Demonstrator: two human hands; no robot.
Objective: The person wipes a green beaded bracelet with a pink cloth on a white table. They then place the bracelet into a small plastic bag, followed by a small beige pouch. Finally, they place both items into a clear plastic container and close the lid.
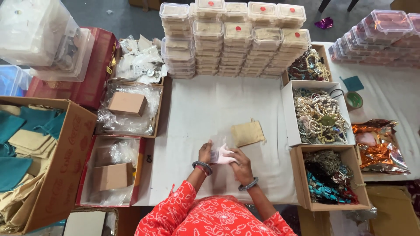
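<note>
My left hand [204,152] and my right hand [239,162] meet over the white tablecloth [197,109] and together hold a small clear plastic packet with a pale pink item [220,154] in it. A beige cloth pouch [247,133] lies flat just beyond my right hand. Both wrists wear bangles, and my sleeves are orange-red with a white pattern.
Stacked clear lidded boxes [232,39] line the far edge. White box of pearl jewellery [319,116] and cardboard box of dark beads [328,177] sit right. Trays with small cardboard boxes [127,105] and a carton of teal and beige cloth bags [30,148] sit left. Orange foil bag [378,146] far right.
</note>
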